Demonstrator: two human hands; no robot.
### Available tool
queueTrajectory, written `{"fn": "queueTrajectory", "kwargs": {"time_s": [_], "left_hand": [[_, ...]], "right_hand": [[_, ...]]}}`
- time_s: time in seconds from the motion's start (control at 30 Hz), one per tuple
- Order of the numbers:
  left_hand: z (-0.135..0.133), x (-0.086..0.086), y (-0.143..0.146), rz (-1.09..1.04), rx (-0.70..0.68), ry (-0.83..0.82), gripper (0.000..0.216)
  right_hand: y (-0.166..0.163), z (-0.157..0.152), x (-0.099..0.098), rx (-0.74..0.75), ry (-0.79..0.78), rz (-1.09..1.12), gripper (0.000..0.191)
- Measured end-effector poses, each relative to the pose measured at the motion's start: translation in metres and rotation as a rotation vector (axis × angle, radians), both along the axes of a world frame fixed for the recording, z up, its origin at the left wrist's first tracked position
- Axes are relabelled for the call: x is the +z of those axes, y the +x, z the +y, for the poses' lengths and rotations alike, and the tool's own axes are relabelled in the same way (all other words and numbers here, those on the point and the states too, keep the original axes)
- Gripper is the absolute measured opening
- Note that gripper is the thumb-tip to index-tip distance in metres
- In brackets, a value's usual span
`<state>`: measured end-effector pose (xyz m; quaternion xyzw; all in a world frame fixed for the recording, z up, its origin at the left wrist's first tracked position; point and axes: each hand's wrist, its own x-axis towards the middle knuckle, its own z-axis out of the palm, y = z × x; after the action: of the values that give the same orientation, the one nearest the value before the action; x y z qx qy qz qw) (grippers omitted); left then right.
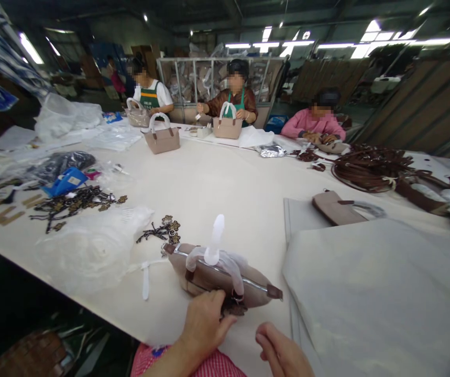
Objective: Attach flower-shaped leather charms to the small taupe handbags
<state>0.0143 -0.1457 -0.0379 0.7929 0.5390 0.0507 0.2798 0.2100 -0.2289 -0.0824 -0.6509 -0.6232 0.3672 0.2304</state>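
A small taupe handbag (217,280) with plastic-wrapped handles lies on its side near the front edge of the cream table (225,183). My left hand (203,322) rests against the bag's underside, fingers curled onto it beside a dark metal charm (232,308) hanging there. My right hand (282,351) hovers just right of the bag with fingers curled, thumb tip forward, touching nothing I can make out. A dark flower-shaped charm chain (162,230) lies just left of the bag.
A stack of grey dust bags (382,293) fills the right side, a flat taupe bag (332,207) behind it. Clear plastic bags (91,248), dark charms (75,204) and a blue packet (65,182) lie left. Three people work with handbags (162,137) at the far edge; brown straps (374,167) are piled right.
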Motion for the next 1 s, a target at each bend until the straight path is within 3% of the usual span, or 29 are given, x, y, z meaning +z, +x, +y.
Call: {"fn": "queueTrajectory", "kwargs": {"time_s": [0.13,0.23,0.3,0.43,0.63,0.8,1.0], "left_hand": [[0.012,-0.005,0.011,0.078,-0.015,0.084,0.031],[0.012,-0.011,0.013,0.064,-0.007,0.093,0.012],[0.009,-0.015,0.012,-0.001,-0.012,0.097,0.005],[0.004,-0.018,0.009,-0.229,0.026,0.071,0.009],[0.003,-0.024,0.013,-0.395,0.208,-0.192,0.014],[0.003,-0.034,0.014,-0.606,0.264,-0.313,0.019],[0.003,-0.040,0.013,-0.667,0.287,-0.366,0.023]], "right_hand": [[0.017,0.008,0.004,0.067,0.397,-0.232,0.017],[0.024,0.017,0.008,-0.024,0.664,-0.424,0.010],[0.026,0.024,0.013,-0.056,0.748,-0.481,0.008],[0.028,0.036,0.021,-0.001,0.760,-0.374,0.010],[0.024,0.030,0.005,0.230,0.503,-0.212,0.018],[0.017,0.022,-0.009,0.171,0.471,-0.255,0.022],[0.009,0.024,-0.013,0.093,0.493,-0.232,0.023]]}}
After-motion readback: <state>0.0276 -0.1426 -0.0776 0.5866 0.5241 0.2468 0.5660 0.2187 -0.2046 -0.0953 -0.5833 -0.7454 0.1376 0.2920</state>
